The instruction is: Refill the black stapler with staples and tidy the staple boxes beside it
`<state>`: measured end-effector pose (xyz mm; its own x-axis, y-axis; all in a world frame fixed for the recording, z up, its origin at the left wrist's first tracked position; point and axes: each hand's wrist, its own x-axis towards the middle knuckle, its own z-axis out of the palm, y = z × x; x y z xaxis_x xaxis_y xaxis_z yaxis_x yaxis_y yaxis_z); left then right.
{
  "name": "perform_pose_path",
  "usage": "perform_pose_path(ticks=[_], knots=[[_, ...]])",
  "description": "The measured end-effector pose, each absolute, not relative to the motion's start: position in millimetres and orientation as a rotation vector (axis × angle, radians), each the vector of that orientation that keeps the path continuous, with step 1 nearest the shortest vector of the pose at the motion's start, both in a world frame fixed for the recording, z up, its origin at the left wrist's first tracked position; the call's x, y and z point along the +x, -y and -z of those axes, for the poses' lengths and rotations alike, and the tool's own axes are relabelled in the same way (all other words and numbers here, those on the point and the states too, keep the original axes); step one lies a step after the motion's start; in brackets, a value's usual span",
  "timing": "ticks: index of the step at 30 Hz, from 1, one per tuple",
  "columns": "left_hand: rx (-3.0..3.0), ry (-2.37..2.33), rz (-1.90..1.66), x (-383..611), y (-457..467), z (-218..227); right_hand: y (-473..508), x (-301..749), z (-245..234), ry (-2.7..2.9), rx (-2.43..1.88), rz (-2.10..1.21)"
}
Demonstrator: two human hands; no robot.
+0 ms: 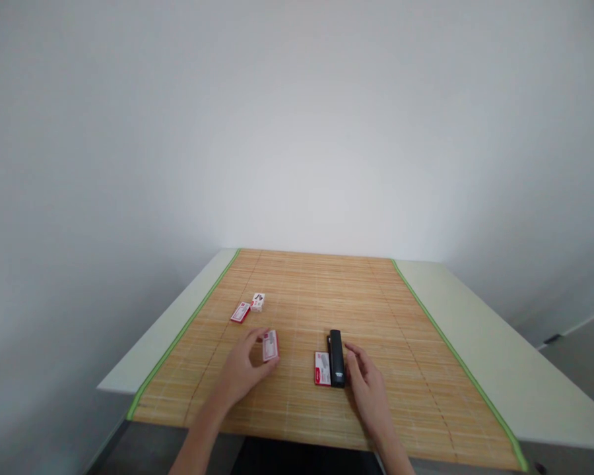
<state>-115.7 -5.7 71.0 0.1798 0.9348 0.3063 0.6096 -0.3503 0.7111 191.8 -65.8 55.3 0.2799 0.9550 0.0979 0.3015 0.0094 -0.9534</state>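
My left hand pinches a small red-and-white staple box between thumb and fingers at its near and far ends. Whether the box touches the mat is hard to tell. To the right lies a black stapler, pointing away from me. Another red-and-white staple box lies flat against the stapler's left side. Just right of the stapler is my right hand, its fingers loosely bent and apart, holding nothing. The fingertips are close beside the stapler; contact is unclear.
Farther back on the left, a white box with a dark print sits by a flat red-and-white box. A bamboo mat with green edges covers the middle of a white table. Behind it rises a pale wall.
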Motion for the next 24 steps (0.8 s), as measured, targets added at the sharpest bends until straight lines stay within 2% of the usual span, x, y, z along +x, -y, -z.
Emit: perform_pose_path(ticks=[4, 8, 20, 24], knots=[[2.075, -1.165, -0.912, -41.6, 18.3, -84.3, 63.9, 192.6, -52.5, 1.221, -1.446, -0.793], [2.118, -1.045, -0.804, -13.0, 18.5, -82.6, 61.9, 193.7, -46.3, 1.261, -1.443, -0.8], [2.169, -1.032, -0.811, -7.9, 15.6, -63.3, 59.6, 194.2, -42.0, 1.347, -1.52, -0.735], [2.142, -1.274, -1.026, -56.9, -15.0, -58.9, 59.6, 192.5, -41.6, 1.243, -1.534, -0.745]])
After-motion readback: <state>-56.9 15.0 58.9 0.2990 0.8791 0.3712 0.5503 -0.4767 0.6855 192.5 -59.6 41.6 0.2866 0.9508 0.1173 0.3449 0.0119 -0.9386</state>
